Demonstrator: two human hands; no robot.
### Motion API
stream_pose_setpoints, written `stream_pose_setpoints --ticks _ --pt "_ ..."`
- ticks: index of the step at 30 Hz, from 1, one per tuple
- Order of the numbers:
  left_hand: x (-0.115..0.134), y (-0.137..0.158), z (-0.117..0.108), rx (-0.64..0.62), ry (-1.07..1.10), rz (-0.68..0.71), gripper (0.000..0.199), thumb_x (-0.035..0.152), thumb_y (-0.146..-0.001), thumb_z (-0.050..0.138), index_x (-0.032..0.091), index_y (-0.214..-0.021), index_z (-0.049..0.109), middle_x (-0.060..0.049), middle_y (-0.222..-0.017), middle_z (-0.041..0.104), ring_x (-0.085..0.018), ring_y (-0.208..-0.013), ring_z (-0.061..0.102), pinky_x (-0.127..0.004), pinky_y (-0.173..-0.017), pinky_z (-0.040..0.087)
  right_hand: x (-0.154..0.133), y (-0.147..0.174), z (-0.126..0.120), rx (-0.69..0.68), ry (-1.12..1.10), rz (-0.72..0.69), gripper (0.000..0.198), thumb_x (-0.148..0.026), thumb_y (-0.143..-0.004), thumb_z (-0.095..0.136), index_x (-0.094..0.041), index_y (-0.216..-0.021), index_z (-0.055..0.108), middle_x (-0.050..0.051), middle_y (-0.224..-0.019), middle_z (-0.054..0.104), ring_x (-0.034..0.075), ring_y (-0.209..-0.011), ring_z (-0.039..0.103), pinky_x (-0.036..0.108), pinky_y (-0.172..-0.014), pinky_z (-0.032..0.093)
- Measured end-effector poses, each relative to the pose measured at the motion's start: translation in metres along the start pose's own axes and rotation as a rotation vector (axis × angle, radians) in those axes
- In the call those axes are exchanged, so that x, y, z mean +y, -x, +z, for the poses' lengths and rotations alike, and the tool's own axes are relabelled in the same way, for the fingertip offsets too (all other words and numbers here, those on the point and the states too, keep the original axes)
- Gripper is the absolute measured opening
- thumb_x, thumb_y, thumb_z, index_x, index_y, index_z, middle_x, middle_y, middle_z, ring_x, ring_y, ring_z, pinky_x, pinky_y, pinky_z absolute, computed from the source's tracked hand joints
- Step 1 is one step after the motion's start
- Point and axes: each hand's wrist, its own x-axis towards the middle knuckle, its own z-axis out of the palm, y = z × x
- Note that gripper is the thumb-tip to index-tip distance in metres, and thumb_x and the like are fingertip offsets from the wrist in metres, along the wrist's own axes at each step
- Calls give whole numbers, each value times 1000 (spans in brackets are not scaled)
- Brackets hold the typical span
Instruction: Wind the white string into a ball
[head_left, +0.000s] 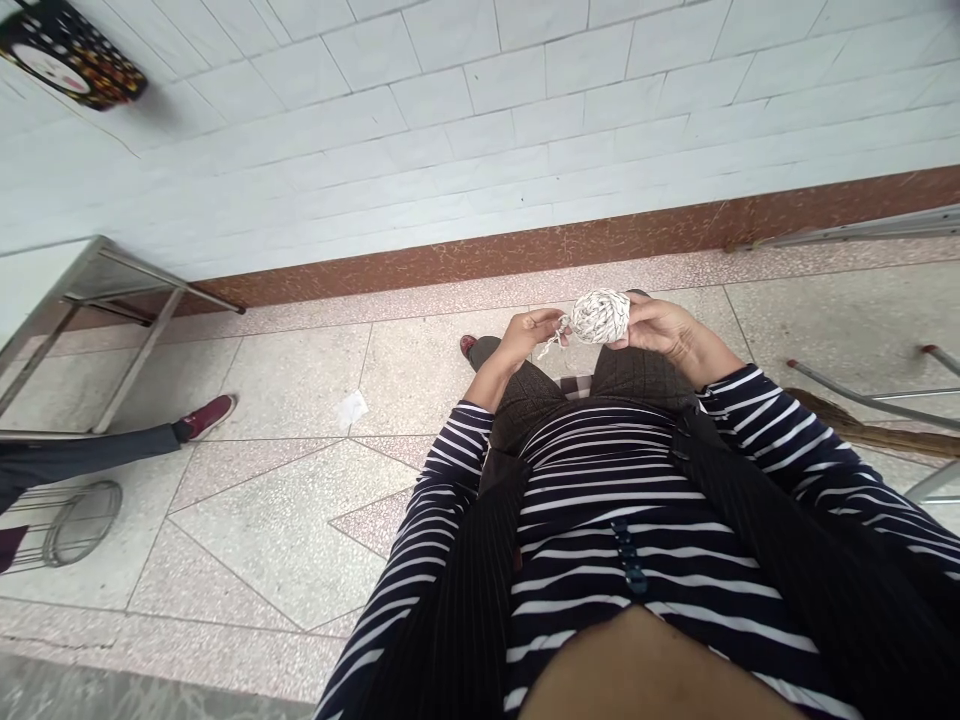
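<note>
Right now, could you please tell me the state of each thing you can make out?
Left hand: pinching the cord end.
Right hand: holding the ball.
Ball: wound, held up.
Cord end: unwound, dangling.
Paper: lying on the floor.
Table: standing upright.

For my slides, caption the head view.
Left hand at loose strands, right hand holding a wound white bundle.

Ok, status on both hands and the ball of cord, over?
Right hand holding the ball of cord. Left hand pinching its loose strands. Nothing visibly blocking either hand.
</note>
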Motion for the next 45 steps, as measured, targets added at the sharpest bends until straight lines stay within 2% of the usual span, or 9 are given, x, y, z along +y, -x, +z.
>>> stream_pose_setpoints --ticks 4,9,13,19,27,34,39,42,45 --pt "-4 4 5 -59 -75 -44 26 34 -89 77 10 -96 81 -5 -77 78 -16 -70 71 -32 -86 56 2 0 5 -38 -13 1 58 -5 -68 77 -16 -122 61 7 -100 73 12 -65 63 22 -53 56" --pt "-6 -2 -6 108 -172 -39 19 25 -90 70 12 -99 81 -4 -77 78 -16 -71 71 -28 -79 56 4 2 11 -95 -26 -10 71 -3 -77 74 -20 -144 58 7 -113 75 13 -72 68 22 -56 59" --pt "-6 -13 -18 164 -213 -19 16 25 -89 70 13 -92 80 -2 -72 75 -15 -70 70 -26 -79 55 -2 3 24 -129 36 -29 62 -4 -77 75 -17 -137 64 5 -103 75 13 -71 70 21 -55 60" --pt "-5 -21 -22 228 -215 -7 13 24 -89 70 14 -89 79 -1 -71 74 -16 -73 70 -26 -80 55 -18 9 50 -132 112 -120 62 -5 -74 80 -22 -132 65 2 -108 72 13 -74 71 20 -55 62" --pt "-5 -22 -25 210 -282 117 21 28 -98 61 17 -88 77 -3 -84 79 -18 -86 72 -30 -91 56 -42 25 82 -52 203 -154 73 -19 -66 89 -28 -133 62 7 -121 69 18 -83 68 24 -57 62" --pt "-52 -10 -43 271 -577 -218 23 14 -97 54 17 -82 71 -4 -80 76 -16 -75 70 -27 -85 53 -67 41 106 68 327 -235 74 -24 -52 99 -28 -118 67 7 -122 67 27 -107 69 26 -69 63" --pt "-65 0 -50 303 -717 -398 18 15 -96 58 18 -87 73 -6 -83 77 -20 -82 71 -30 -90 53 -97 62 126 67 474 -320 64 -25 -60 99 -28 -118 71 5 -121 68 23 -99 71 26 -66 62" --pt "-60 -13 -47 323 -753 -337 20 14 -97 56 18 -93 75 -10 -99 80 -22 -99 73 -33 -99 52 -112 72 138 109 546 -398 62 -28 -60 99 -30 -115 71 2 -116 69 24 -101 71 29 -69 61" --pt "-53 -28 -31 225 -738 -208 21 13 -95 59 17 -102 78 -13 -116 81 -25 -114 72 -37 -109 51 -111 66 139 148 570 -491 62 -26 -59 100 -31 -113 71 1 -116 69 25 -108 69 32 -78 62"
